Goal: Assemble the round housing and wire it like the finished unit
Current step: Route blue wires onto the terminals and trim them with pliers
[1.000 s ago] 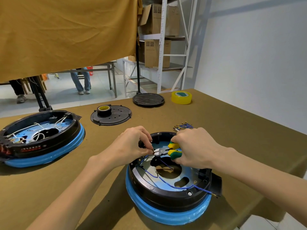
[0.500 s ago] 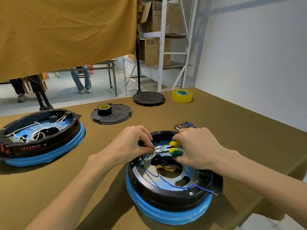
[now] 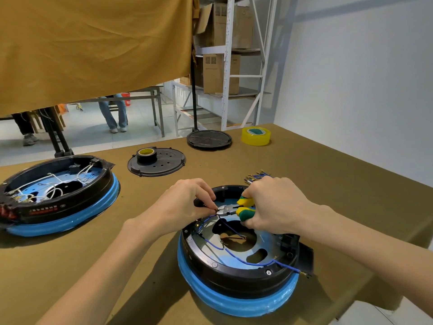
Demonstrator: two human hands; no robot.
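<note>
The round housing (image 3: 236,275), black with a blue rim, lies in front of me on the brown table. Blue wires (image 3: 236,258) run across its inside. My right hand (image 3: 274,205) grips yellow-green pliers (image 3: 241,207) over the housing's far side, jaws pointing left. My left hand (image 3: 185,207) pinches a blue wire end with a small black part right at the jaws. The finished unit (image 3: 58,195) with white wires sits at the left.
A bundle of spare blue wires (image 3: 256,177) lies behind my right hand. A black cover plate (image 3: 164,164) carries a black tape roll (image 3: 146,154). Another black disc (image 3: 209,139) and yellow tape (image 3: 256,136) lie near the far edge. The table edge is close at the right.
Both hands stay together at the housing's far side; the pliers' jaws remain at the wire end with only slight shifts.
</note>
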